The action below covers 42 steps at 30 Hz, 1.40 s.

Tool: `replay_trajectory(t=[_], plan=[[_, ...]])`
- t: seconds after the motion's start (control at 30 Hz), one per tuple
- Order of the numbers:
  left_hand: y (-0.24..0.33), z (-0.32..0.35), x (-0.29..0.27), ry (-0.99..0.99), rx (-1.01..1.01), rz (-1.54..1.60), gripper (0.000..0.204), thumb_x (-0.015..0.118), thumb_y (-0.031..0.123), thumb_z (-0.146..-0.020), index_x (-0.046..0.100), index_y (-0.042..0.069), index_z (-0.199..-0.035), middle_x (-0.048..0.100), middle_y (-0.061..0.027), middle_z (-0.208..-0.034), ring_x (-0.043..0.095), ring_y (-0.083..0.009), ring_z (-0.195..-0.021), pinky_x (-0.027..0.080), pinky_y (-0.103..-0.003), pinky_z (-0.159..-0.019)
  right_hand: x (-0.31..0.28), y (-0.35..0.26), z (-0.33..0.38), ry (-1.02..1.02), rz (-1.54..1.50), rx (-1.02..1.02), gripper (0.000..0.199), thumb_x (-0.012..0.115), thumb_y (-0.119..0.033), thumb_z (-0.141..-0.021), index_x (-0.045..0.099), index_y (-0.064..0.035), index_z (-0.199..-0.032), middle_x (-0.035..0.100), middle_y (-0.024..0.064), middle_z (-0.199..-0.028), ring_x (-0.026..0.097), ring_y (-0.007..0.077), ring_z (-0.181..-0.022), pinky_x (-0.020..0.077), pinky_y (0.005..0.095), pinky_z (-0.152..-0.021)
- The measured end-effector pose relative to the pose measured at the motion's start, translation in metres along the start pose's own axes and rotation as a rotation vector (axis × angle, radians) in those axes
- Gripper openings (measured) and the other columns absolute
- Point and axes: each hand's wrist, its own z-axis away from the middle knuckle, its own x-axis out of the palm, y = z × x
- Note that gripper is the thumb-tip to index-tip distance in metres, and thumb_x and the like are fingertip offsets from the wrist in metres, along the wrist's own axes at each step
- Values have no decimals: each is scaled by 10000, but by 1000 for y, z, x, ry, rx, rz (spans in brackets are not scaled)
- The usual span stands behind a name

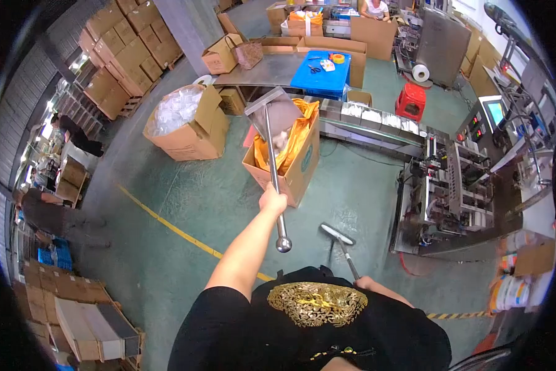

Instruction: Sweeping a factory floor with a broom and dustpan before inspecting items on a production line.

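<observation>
My left hand (273, 201) is closed around the metal handle of a long-handled dustpan (267, 106), its arm stretched out ahead. The pan is raised over a cardboard box (299, 176) lined with an orange bag (304, 139). Inside the bag lies some pale, crumpled material (281, 140). A round knob ends the handle on my side of the hand. My right hand (367, 283), low beside my body, grips the pole of a broom (338, 234). The broom's wide, flat head, with a white strip on it, rests on the green floor.
Left of the lined box stands a carton of clear plastic pieces (179, 111). A conveyor (370, 133) runs right to a packing machine (457, 185). Behind are a blue table (322, 74) with scissors and a red stool (411, 102). People work at the far left and the back.
</observation>
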Motion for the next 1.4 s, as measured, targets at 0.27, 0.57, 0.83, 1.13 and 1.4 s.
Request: replay_trajectory(t=[0.27, 0.57, 0.83, 1.13, 1.4], plan=[[3, 1, -22, 164, 45, 89, 466, 515, 224, -615, 458, 89, -1057, 531, -160, -990, 487, -308, -961, 379, -349, -811, 10, 40, -98, -21, 315, -234, 274, 487, -295, -691, 592, -71, -807, 578, 147, -828, 555, 268, -784, 426, 327, -673], [-12, 4, -67, 57, 51, 363, 392, 501, 35, -623, 428, -12, -1005, 517, -94, -700, 509, -180, -529, 439, -303, -462, -15, 58, -158, -390, 758, -569, 271, 538, -259, -621, 571, -115, -847, 555, 147, -878, 536, 286, -823, 416, 355, -674], [-36, 39, -152, -349, -104, 1225, 310, 464, 26, -632, 384, 49, -929, 400, -31, -535, 430, -125, -405, 424, -282, -388, -50, 21, -93, -74, 565, -510, 285, 554, -257, -641, 568, -98, -877, 572, 133, -833, 545, 280, -786, 421, 349, -649], [-99, 163, -179, -690, -17, 1676, 500, 427, 52, -705, 277, 19, -1180, 396, -12, -527, 423, -126, -394, 379, -262, -406, -78, -146, -93, -208, 233, -337, 259, 551, -243, -655, 561, -79, -854, 571, 131, -801, 545, 267, -744, 422, 345, -622], [-139, 224, -161, -890, -37, 1770, 447, 366, 93, -754, 286, 9, -1186, 372, -19, -558, 391, -98, -435, 417, -294, -529, -58, -210, -89, -282, 240, -325, 238, 548, -231, -667, 556, -62, -834, 570, 129, -772, 545, 256, -706, 422, 341, -598]])
